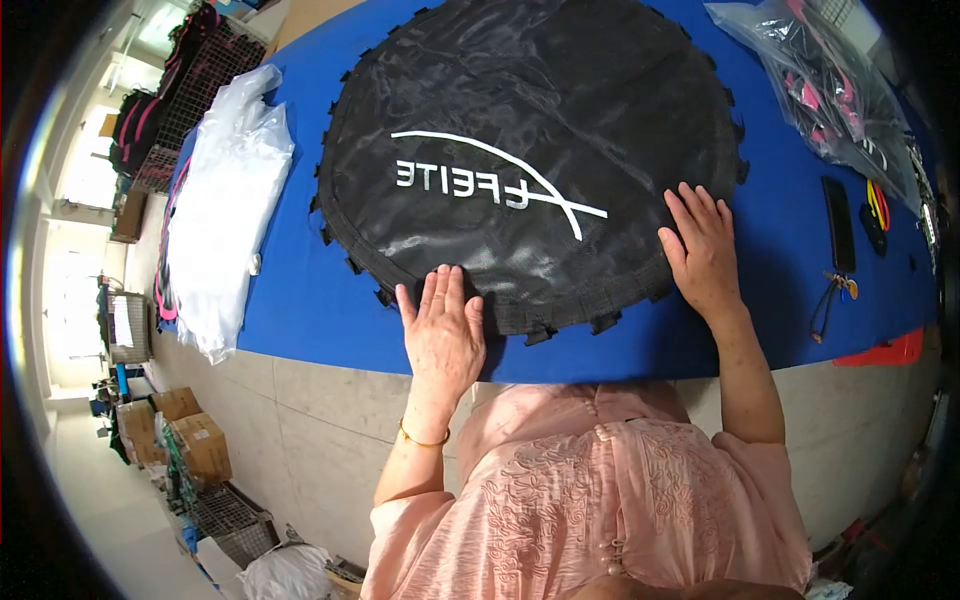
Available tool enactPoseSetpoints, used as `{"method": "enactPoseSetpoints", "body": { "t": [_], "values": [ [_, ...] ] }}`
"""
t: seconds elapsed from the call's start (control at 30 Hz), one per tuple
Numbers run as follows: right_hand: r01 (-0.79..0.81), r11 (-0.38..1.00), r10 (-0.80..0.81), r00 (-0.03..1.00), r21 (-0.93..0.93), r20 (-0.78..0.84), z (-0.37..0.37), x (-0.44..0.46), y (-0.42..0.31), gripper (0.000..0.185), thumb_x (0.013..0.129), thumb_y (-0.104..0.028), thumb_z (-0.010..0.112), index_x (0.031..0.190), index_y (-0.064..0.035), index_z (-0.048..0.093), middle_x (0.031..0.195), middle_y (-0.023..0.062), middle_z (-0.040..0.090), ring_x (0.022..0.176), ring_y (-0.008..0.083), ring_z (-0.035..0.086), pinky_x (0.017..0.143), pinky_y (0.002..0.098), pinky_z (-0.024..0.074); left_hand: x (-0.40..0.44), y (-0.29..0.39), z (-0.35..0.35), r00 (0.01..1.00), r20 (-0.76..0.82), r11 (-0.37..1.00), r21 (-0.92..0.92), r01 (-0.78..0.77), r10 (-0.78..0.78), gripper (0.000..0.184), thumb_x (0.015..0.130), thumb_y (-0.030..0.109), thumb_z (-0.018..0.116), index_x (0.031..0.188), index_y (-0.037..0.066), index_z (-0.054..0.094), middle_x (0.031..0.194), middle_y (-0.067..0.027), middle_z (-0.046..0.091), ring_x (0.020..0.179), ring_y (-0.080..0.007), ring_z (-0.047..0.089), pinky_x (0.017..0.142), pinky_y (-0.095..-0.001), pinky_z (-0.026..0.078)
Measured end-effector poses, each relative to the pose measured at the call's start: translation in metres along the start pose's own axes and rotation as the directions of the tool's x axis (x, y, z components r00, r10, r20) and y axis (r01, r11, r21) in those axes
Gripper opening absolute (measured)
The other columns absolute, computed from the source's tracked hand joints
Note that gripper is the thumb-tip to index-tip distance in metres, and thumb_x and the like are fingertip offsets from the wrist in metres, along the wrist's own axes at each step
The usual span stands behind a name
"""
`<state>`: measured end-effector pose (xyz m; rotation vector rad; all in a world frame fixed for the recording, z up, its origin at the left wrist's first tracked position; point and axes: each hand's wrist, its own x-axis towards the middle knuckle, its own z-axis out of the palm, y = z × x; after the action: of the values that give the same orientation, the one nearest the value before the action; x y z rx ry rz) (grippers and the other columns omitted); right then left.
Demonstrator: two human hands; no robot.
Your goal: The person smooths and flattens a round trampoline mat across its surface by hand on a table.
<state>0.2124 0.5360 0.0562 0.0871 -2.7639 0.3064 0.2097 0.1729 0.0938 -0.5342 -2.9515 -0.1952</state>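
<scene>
A round black mat (540, 90) lies spread on the blue table. It looks like a trampoline mat, with short dark tabs around its rim and a white curved logo with lettering. My left hand (440, 335) rests palm down on the mat's near edge, left of its middle, fingers stretched out. On the near right part of the mat, my right hand (705, 255) lies flat, fingers extended and slightly apart. Neither hand grips anything. Soft wrinkles show across the mat, and its far edge runs out of the picture.
White plastic bags (225, 190) lie on the left of the blue table (310, 300). A clear bag with black and pink items (815, 90) sits at far right, near a phone (839, 225) and keys (840, 287). Cardboard boxes (200, 445) stand on the floor at left.
</scene>
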Motion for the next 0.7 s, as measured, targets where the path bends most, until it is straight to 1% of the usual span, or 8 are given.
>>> {"method": "enactPoseSetpoints", "body": {
  "t": [0.07,0.2,0.27,0.4,0.5,0.63,0.7],
  "values": [
    [0.002,1.0,-0.002,1.0,0.007,0.003,0.0,0.0,-0.001,0.048,0.103,-0.025,0.06,0.146,-0.0063,0.055,0.152,0.0159,0.052,0.144,0.0353,0.044,0.122,0.0534,0.0272,0.007,0.001,0.005,0.999,-0.02,0.999,-0.045,-0.03,0.029,0.05,0.109,0.031,0.045,0.143,-0.004,0.054,0.144,-0.0221,0.06,0.14,-0.0356,0.052,0.124,-0.0568,0.021],
    [0.0,1.0,0.0,1.0,0.004,-0.007,0.001,0.0,-0.001,0.048,0.103,-0.024,0.06,0.147,-0.0066,0.055,0.152,0.0154,0.052,0.145,0.0349,0.043,0.123,0.053,0.027,0.023,-0.004,0.01,0.999,-0.014,0.997,-0.075,-0.03,0.029,0.051,0.109,0.033,0.044,0.145,-0.002,0.053,0.146,-0.0213,0.059,0.141,-0.0353,0.05,0.124,-0.0578,0.02],
    [-0.002,1.0,0.002,1.0,-0.008,-0.009,0.001,-0.001,-0.001,0.048,0.103,-0.024,0.059,0.147,-0.0067,0.055,0.152,0.0154,0.052,0.145,0.0348,0.043,0.123,0.0529,0.0269,0.03,-0.017,0.016,0.999,-0.036,1.0,-0.012,0.02,-0.021,0.051,0.109,0.033,0.044,0.146,-0.001,0.053,0.146,-0.0208,0.059,0.142,-0.0345,0.049,0.124,-0.0585,0.02],
    [-0.004,1.0,0.004,1.0,0.002,-0.013,0.001,-0.001,-0.001,0.047,0.103,-0.025,0.058,0.146,-0.0063,0.055,0.153,0.0156,0.052,0.145,0.0347,0.043,0.123,0.0527,0.0265,0.041,-0.047,0.019,0.99,-0.024,0.989,0.059,0.139,-0.138,0.053,0.11,0.036,0.04,0.147,0.0,0.053,0.149,-0.0197,0.057,0.143,-0.0336,0.049,0.124,-0.0582,0.021],
    [-0.005,1.0,0.006,1.0,0.003,-0.013,0.001,-0.001,-0.002,0.047,0.103,-0.025,0.058,0.146,-0.0058,0.056,0.153,0.0158,0.052,0.145,0.0349,0.043,0.123,0.0527,0.0265,0.048,-0.052,0.022,0.989,-0.044,0.989,0.05,0.14,-0.138,0.052,0.11,0.036,0.041,0.146,0.0,0.054,0.148,-0.0198,0.057,0.143,-0.0336,0.049,0.124,-0.0568,0.023],
    [-0.001,1.0,0.001,1.0,0.012,-0.016,0.002,0.0,-0.002,0.047,0.103,-0.025,0.058,0.145,-0.0053,0.056,0.153,0.0162,0.052,0.144,0.0353,0.044,0.123,0.0529,0.0264,0.049,-0.018,0.02,0.999,-0.041,1.0,-0.006,0.02,-0.021,0.051,0.109,0.035,0.044,0.144,-0.002,0.056,0.146,-0.0204,0.059,0.141,-0.0337,0.051,0.124,-0.0558,0.023],
    [-0.001,1.0,0.001,1.0,0.015,-0.014,0.002,0.0,-0.002,0.047,0.103,-0.025,0.058,0.145,-0.0055,0.056,0.153,0.0159,0.051,0.144,0.0353,0.043,0.123,0.0531,0.0264,0.045,0.002,0.018,0.999,-0.026,0.996,-0.076,-0.046,0.045,0.052,0.108,0.035,0.044,0.142,-0.002,0.056,0.146,-0.0211,0.058,0.141,-0.0343,0.051,0.123,-0.0571,0.023]
  ]
}}
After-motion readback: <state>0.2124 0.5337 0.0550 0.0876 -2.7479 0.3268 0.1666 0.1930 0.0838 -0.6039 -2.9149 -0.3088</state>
